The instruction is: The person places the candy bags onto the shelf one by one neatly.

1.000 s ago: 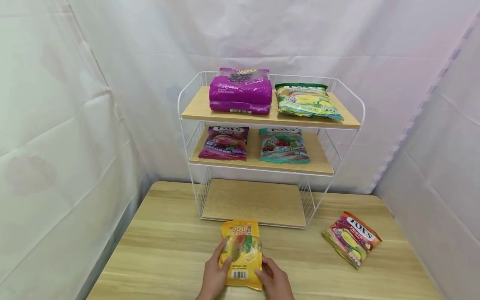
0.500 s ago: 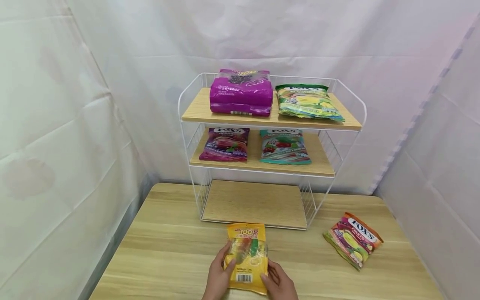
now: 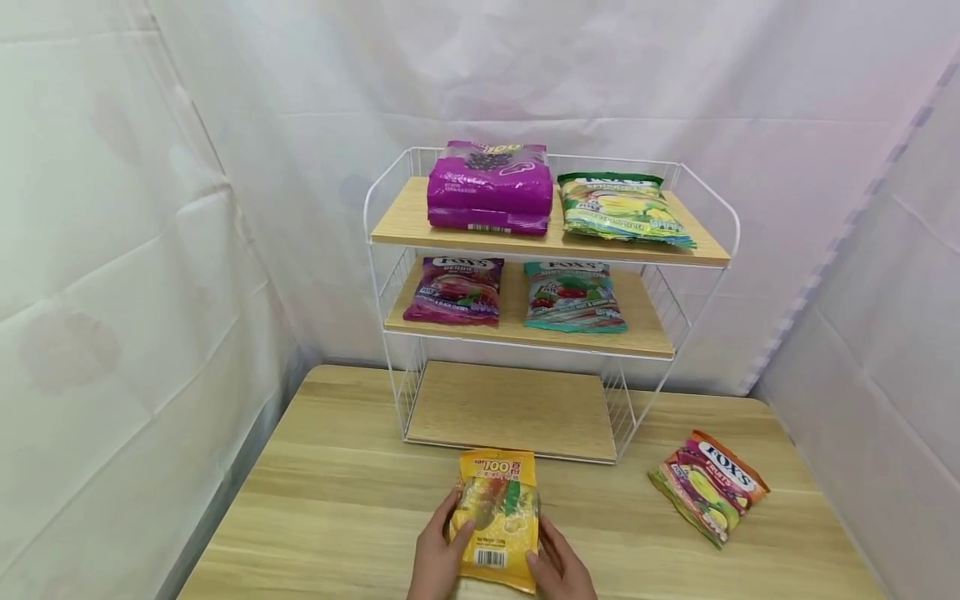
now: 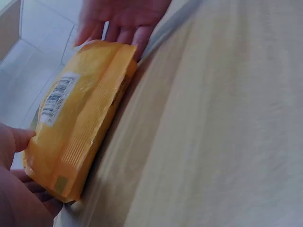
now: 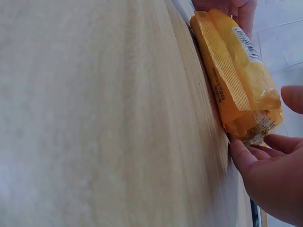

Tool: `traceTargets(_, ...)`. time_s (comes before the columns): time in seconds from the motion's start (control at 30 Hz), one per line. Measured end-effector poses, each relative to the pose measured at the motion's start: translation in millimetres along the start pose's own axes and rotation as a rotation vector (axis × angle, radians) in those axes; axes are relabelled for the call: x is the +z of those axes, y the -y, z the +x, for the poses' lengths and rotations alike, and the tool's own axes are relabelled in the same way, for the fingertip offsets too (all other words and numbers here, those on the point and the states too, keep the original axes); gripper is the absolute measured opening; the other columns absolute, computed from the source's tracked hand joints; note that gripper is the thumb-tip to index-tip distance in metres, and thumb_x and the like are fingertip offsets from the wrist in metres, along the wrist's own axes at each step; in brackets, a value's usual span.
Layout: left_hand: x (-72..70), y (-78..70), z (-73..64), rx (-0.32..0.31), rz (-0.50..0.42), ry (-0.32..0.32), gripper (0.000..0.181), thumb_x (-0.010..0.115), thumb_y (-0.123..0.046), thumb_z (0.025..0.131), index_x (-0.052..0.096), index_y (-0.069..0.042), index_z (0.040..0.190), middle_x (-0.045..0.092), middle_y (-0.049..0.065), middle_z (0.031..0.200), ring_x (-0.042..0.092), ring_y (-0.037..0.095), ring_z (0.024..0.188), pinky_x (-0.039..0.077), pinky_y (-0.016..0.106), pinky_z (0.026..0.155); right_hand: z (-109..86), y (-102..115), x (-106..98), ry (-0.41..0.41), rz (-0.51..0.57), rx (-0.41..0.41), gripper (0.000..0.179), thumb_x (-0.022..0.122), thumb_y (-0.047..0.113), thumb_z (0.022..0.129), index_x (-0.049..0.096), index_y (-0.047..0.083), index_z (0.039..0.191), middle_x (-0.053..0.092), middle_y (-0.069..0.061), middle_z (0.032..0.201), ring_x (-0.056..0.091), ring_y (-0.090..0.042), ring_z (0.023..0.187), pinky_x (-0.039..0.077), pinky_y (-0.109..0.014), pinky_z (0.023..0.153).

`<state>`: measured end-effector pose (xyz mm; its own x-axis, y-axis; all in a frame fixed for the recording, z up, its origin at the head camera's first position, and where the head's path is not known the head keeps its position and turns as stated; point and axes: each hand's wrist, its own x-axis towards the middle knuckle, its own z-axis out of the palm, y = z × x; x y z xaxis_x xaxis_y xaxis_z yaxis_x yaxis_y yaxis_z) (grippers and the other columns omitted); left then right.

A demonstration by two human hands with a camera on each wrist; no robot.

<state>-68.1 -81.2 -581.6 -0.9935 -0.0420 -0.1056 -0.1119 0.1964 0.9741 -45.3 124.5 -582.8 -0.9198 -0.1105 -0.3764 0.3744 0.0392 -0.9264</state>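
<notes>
Near the table's front edge lies a yellow candy bag [image 3: 498, 517] with a mango picture, "100" lettering and a barcode. My left hand [image 3: 441, 550] grips its left side, thumb on the top face and fingers beneath, as the left wrist view also shows. On the opposite side my right hand [image 3: 558, 562] holds the bag's edge, its thumb by the lower right corner. Seen from the right wrist, the fingertips [image 5: 244, 156] touch the bag's side low down by the tabletop. The bag's underside is hidden.
Behind the bag stands a three-tier white wire rack [image 3: 555, 354] with wooden shelves. A purple bag [image 3: 489, 187] and a green Fox's bag [image 3: 622, 208] lie on top; berries [image 3: 456, 290] and mint [image 3: 573, 296] bags lie below. A Fox's fruits bag [image 3: 712, 485] rests at right.
Over the last second the yellow candy bag and both hands have shifted slightly right in the head view, and the bag has straightened a little. Both hands keep hold of it.
</notes>
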Motion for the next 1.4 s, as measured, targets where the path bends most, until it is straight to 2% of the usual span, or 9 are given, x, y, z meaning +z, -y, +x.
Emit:
traceTargets(0.07,0.9,-0.6,-3.0,-0.022,0.019,-0.024,0.072,0.063,-0.037,0.091,0.038,0.007,0.141,0.038,0.027,0.144,0.033,0.044,0.132,0.03,0.054,0.106,-0.4,0.8,0.4,-0.008,0.003,-0.015,0.093,0.063,0.047,0.089,0.017,-0.008,0.148,0.016,-0.032,0.151,0.02,-0.044,0.137,0.036,-0.035,0.104)
traceTargets(0.17,3.2,-1.3,-6.2,-0.062,0.023,-0.065,0.072,0.064,-0.039,0.09,0.04,0.007,0.141,0.039,0.027,0.143,0.034,0.044,0.131,0.033,0.054,0.105,0.7,0.6,3.1,-0.021,0.006,-0.063,0.091,0.064,0.042,0.09,0.016,-0.008,0.148,0.015,-0.031,0.152,0.019,-0.042,0.138,0.035,-0.032,0.104)
traceTargets(0.3,6.3,-1.3,-8.9,-0.101,0.022,-0.113,0.068,0.064,-0.038,0.091,0.044,0.006,0.138,0.042,0.028,0.14,0.038,0.045,0.129,0.036,0.053,0.103,1.7,-1.0,8.2,-0.029,-0.006,-0.109,0.09,0.063,0.038,0.092,0.012,-0.01,0.148,0.012,-0.033,0.151,0.016,-0.044,0.137,0.029,-0.041,0.107)
traceTargets(0.4,7.6,-0.9,-10.9,-0.119,-0.004,-0.125,0.064,0.063,-0.036,0.091,0.046,0.005,0.138,0.043,0.028,0.139,0.038,0.045,0.129,0.037,0.053,0.102,0.5,-1.5,11.6,-0.028,-0.024,-0.089,0.093,0.063,0.04,0.091,0.01,-0.009,0.148,0.013,-0.034,0.15,0.018,-0.046,0.137,0.032,-0.045,0.106)
traceTargets(0.6,7.6,-0.8,-14.0,-0.109,-0.117,-0.051,0.066,0.061,-0.032,0.093,0.037,0.005,0.143,0.035,0.03,0.145,0.034,0.045,0.131,0.036,0.053,0.104,-1.8,0.6,19.1,-0.002,-0.028,-0.087,0.094,0.064,0.042,0.09,0.011,-0.008,0.149,0.021,-0.034,0.149,0.036,-0.043,0.131,0.046,-0.037,0.097)
traceTargets(0.77,8.2,0.2,-18.6,-0.091,-0.158,0.009,0.069,0.062,-0.028,0.093,0.031,0.003,0.146,0.032,0.031,0.146,0.037,0.044,0.13,0.036,0.054,0.103,-1.5,1.9,22.1,0.026,-0.027,-0.119,0.09,0.064,0.037,0.091,0.012,-0.01,0.148,0.027,-0.034,0.146,0.045,-0.038,0.126,0.05,-0.032,0.092)
traceTargets(0.93,5.1,-0.8,-16.8,-0.087,-0.174,0.019,0.072,0.065,-0.029,0.09,0.032,0.001,0.146,0.03,0.028,0.148,0.028,0.044,0.135,0.026,0.056,0.108,2.7,5.1,24.5,0.033,-0.033,-0.147,0.087,0.063,0.036,0.092,0.014,-0.009,0.148,0.029,-0.032,0.147,0.04,-0.038,0.129,0.048,-0.032,0.095)
traceTargets(1.1,-1.7,-0.3,-13.4,-0.064,-0.188,0.006,0.072,0.066,-0.027,0.089,0.032,0.001,0.146,0.032,0.027,0.148,0.03,0.042,0.135,0.026,0.053,0.109,9.1,8.5,30.0,0.043,-0.042,-0.19,0.082,0.062,0.034,0.094,0.017,-0.007,0.149,0.029,-0.029,0.148,0.037,-0.038,0.132,0.044,-0.03,0.099)
traceTargets(1.4,-14.1,2.7,-2.5,-0.045,-0.208,-0.022,0.068,0.065,-0.024,0.09,0.033,-0.003,0.147,0.032,0.021,0.149,0.028,0.038,0.137,0.022,0.054,0.111,21.7,15.5,39.2,0.058,-0.075,-0.243,0.077,0.06,0.035,0.095,0.02,-0.001,0.151,0.027,-0.024,0.151,0.027,-0.039,0.137,0.037,-0.043,0.105)
